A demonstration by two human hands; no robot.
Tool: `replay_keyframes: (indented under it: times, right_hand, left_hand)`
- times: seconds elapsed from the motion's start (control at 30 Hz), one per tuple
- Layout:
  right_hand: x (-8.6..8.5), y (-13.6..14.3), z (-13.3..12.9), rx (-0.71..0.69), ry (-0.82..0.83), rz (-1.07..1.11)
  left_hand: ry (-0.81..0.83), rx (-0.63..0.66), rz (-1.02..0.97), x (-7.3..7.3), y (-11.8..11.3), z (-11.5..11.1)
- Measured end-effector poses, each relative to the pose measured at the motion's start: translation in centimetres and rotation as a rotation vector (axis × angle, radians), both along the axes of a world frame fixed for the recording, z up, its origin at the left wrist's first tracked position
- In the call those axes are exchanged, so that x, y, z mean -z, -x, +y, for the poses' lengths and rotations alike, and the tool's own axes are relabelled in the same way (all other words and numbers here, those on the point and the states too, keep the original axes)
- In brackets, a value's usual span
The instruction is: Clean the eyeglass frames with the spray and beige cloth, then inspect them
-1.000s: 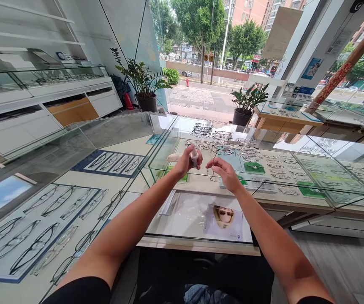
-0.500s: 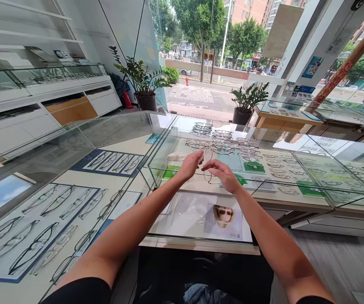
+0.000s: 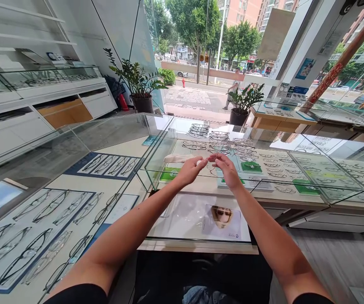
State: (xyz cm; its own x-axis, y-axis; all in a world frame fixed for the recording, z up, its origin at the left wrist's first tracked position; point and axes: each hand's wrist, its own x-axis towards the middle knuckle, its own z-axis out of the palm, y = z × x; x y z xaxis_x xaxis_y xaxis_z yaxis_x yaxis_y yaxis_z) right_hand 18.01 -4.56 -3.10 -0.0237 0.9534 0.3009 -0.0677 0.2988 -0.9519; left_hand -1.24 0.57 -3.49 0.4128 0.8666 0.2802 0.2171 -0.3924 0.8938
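Note:
My right hand (image 3: 228,169) is closed, its fingers pinching a pair of thin wire-rimmed glasses (image 3: 212,167) in front of me, above the glass counter. Only part of the slender frame shows; the rest is behind my fingers. My left hand (image 3: 190,169) is closed in a pinch, fingertips at the glasses' left side. A small whitish spot (image 3: 198,162) shows at its fingers, too small to name. Beyond my left hand lies a pale, long cloth-like item (image 3: 175,158) on the counter.
Rows of glasses (image 3: 197,130) lie in the glass display case (image 3: 156,177), with a green case (image 3: 251,167) among them. Trays of glasses (image 3: 106,164) are at left. A leaflet (image 3: 221,221) lies under the near glass. Potted plants (image 3: 142,103) stand by the window; a person walks outside.
My hands have come together; my left fingertips moved right to the glasses, while my right hand rose slightly. The view has shifted a little, and a passer-by appears outside.

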Motion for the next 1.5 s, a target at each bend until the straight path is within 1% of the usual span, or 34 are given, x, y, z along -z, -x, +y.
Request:
replay_keyframes:
  times: [0.07,0.13,0.2,0.27,0.33,0.43,0.5,0.57,0.67,0.73,0.83,0.93,1.07,1.13,1.23,1.27,1.3,1.33,1.37,1.43,1.47,1.5]
  right_hand:
    - [-0.1,0.1,-0.1,-0.012,-0.001,-0.012]
    - [-0.3,0.1,-0.3,-0.013,0.001,-0.025]
    - [-0.4,0.1,-0.3,0.0,0.005,-0.032]
    - [-0.4,0.1,-0.3,0.007,0.007,-0.031]
    - [-0.4,0.1,-0.3,0.003,0.009,-0.026]
    - [-0.3,0.2,-0.3,-0.006,0.008,-0.012]
    - [-0.2,0.2,-0.3,-0.013,0.009,-0.004]
    - [-0.1,0.3,-0.3,-0.015,0.013,-0.005]
    - [-0.1,0.3,-0.2,-0.015,0.018,-0.018]
    - [-0.1,0.3,-0.2,-0.012,0.017,-0.026]
    - [0.0,0.3,-0.1,-0.009,0.014,-0.028]
    - [0.1,0.3,-0.1,-0.012,0.011,-0.028]
    - [0.0,0.3,-0.3,-0.019,0.012,-0.043]
    - [0.0,0.3,-0.3,-0.02,0.013,-0.046]
    - [0.0,0.3,-0.3,-0.012,0.017,-0.043]
    - [0.0,0.3,-0.3,-0.011,0.019,-0.042]
    - [0.0,0.3,-0.3,-0.01,0.021,-0.041]
    - [0.0,0.3,-0.3,-0.009,0.023,-0.042]
    - [0.0,0.3,-0.3,-0.009,0.026,-0.045]
    - [0.0,0.2,-0.4,-0.005,0.033,-0.055]
    - [0.0,0.1,-0.4,-0.002,0.036,-0.061]
    - [0.0,0.1,-0.4,0.001,0.037,-0.066]
  left_hand:
    - [0.018,-0.003,-0.051,-0.1,0.0,0.2]
    - [0.082,-0.02,-0.156,-0.4,0.3,0.8]
    - [0.124,-0.08,-0.263,-0.5,1.0,1.9]
    - [0.094,-0.209,-0.348,-0.4,2.0,3.3]
    - [0.041,-0.4,-0.393,0.0,3.4,5.0]
    - [0.07,-0.661,-0.382,1.1,5.7,7.5]
    - [0.062,-0.792,-0.354,1.9,7.4,8.9]
    - [0.028,-0.891,-0.305,2.7,9.0,10.1]
    - [-0.037,-0.94,-0.167,3.4,11.0,11.0]
    - [-0.076,-0.953,-0.066,3.6,11.9,11.1]
    - [-0.1,-0.923,0.025,3.7,12.5,10.7]
    - [-0.09,-0.894,0.039,3.7,12.4,10.4]
    - [-0.072,-0.89,0.047,3.6,12.1,10.1]
    - [-0.157,-0.953,0.055,3.2,11.7,9.7]
    - [-0.422,-1.088,0.064,1.9,10.5,8.4]
    - [-0.483,-1.093,0.067,1.3,9.9,7.8]
    - [-0.519,-1.069,0.073,0.6,9.3,7.2]
    - [-0.537,-1.014,0.084,0.1,8.6,6.6]
    - [-0.547,-0.933,0.1,-0.4,7.9,6.1]
    - [-0.521,-0.651,0.199,-0.9,6.5,5.1]
    - [-0.498,-0.522,0.28,-0.9,5.9,4.8]
    - [-0.482,-0.423,0.375,-0.7,5.4,4.6]
